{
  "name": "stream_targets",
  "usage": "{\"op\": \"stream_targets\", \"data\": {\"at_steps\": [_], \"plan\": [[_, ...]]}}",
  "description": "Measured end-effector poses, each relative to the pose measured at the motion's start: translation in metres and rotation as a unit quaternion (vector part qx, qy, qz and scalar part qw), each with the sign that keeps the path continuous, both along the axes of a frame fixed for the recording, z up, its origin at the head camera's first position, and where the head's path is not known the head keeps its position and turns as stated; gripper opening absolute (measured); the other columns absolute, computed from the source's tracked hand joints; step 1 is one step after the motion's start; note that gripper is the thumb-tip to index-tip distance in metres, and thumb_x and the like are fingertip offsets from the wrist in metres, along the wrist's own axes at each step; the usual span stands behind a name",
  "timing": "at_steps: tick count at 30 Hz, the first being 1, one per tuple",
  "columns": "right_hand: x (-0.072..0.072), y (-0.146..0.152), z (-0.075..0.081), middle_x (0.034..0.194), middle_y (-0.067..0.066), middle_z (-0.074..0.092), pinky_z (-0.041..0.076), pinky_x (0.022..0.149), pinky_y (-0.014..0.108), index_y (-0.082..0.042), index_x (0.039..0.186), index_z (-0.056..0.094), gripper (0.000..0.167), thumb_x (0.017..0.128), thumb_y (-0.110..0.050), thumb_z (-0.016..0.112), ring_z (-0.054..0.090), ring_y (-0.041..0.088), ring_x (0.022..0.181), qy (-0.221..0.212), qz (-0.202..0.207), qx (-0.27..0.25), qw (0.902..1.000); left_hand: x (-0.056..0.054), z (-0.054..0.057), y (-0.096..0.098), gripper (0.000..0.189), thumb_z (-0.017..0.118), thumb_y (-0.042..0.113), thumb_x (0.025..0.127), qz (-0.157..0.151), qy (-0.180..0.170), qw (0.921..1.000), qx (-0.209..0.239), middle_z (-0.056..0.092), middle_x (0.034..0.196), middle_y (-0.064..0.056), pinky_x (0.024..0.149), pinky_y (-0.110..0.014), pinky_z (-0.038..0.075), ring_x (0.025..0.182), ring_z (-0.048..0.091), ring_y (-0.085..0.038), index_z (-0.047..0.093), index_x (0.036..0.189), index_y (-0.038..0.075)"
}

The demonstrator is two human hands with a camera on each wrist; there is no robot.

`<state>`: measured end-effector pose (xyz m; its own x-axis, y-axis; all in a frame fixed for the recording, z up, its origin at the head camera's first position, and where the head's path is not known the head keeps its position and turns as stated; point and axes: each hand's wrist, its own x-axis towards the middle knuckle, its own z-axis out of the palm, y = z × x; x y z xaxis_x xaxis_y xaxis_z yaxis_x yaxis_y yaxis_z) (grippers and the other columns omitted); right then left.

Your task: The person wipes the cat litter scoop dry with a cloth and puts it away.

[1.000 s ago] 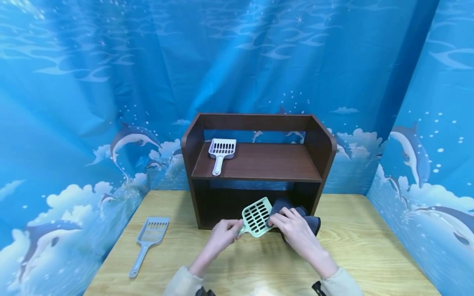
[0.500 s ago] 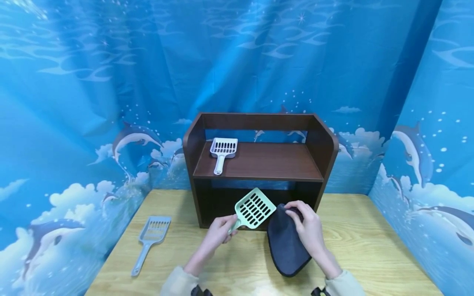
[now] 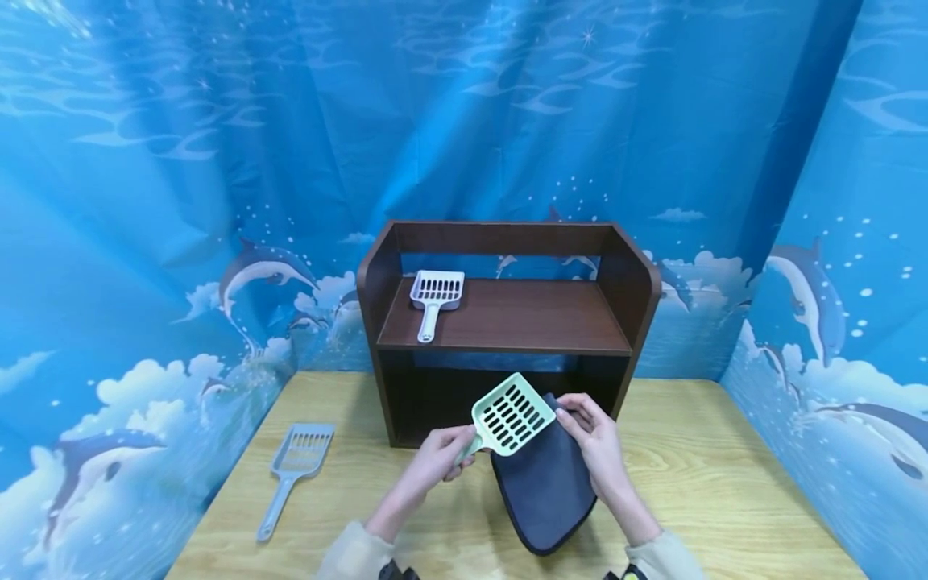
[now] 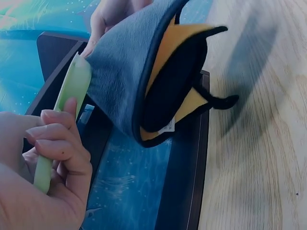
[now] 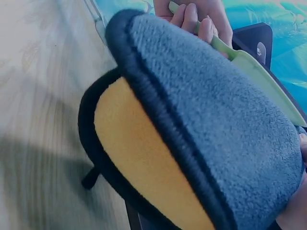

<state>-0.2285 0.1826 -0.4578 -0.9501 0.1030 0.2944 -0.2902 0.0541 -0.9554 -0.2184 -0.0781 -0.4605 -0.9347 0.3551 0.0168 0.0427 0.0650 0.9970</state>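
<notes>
My left hand (image 3: 435, 457) grips the handle of a pale green slotted litter scoop (image 3: 500, 392), its basket raised in front of the shelf's lower opening. Curled fingers wrap the green handle in the left wrist view. At the basket's right corner, my right hand (image 3: 596, 435) pinches the top of a cleaning cloth (image 3: 547, 491). The cloth hangs down in folds, overlapping the scoop's edge. It is dark grey-blue with black edging, and its yellow inner side (image 5: 139, 143) shows in both wrist views. Part of the right hand's grip is hidden by the cloth there.
A dark brown two-level shelf (image 3: 507, 318) stands at the back of the wooden table (image 3: 696, 483). On its upper board, at the left, lies a white litter scoop (image 3: 429, 318). A grey litter scoop (image 3: 287, 481) lies on the table at left. Blue dolphin-print curtains (image 3: 464, 121) surround the table.
The bunched cloth by the scoop has been lifted and now hangs open from the right hand. The scoop dipped away to the left, then came back right against the cloth's top.
</notes>
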Motion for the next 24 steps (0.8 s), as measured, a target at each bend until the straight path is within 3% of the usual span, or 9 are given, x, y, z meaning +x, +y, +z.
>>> {"op": "stream_targets", "data": {"at_steps": [7,11,17,24], "plan": [[-0.012,-0.007,0.003,0.104,-0.003,0.067,0.051,0.083,0.018,0.006,0.117,0.063,0.025,0.097,-0.008,0.067,0.065,0.007,0.096,-0.002,-0.004,-0.018,0.9998,0.005,0.000,0.004,0.040,0.050,0.027,0.107,-0.039,0.005,0.9989,-0.026,0.052,0.067,0.003,0.046,-0.015,0.028,0.051,0.036,-0.003,0.068,0.115,-0.008],[-0.013,-0.008,0.003,0.102,-0.006,0.067,0.051,0.083,0.018,0.007,0.118,0.061,0.026,0.097,-0.007,0.068,0.065,0.006,0.095,-0.013,-0.003,-0.036,0.9993,0.004,-0.001,0.004,0.039,0.051,0.026,0.106,-0.019,0.008,0.9994,-0.027,0.051,0.065,0.003,0.045,-0.015,0.028,0.049,0.034,-0.002,0.069,0.109,-0.008],[-0.004,-0.003,-0.002,0.101,-0.006,0.067,0.050,0.085,0.017,0.010,0.118,0.059,0.026,0.097,-0.004,0.066,0.064,0.005,0.096,-0.023,0.005,-0.045,0.9987,0.001,0.000,0.000,0.038,0.052,0.025,0.106,0.016,0.009,0.9997,-0.013,0.052,0.064,0.001,0.044,-0.016,0.026,0.048,0.034,-0.004,0.069,0.108,-0.009],[0.007,0.001,-0.006,0.101,-0.006,0.067,0.051,0.083,0.018,0.012,0.117,0.056,0.027,0.097,-0.003,0.066,0.065,0.006,0.096,-0.028,0.016,-0.072,0.9969,-0.001,0.001,-0.002,0.038,0.053,0.026,0.106,0.015,0.007,0.9997,-0.017,0.053,0.066,0.002,0.044,-0.015,0.026,0.049,0.035,-0.002,0.069,0.107,-0.009]]}}
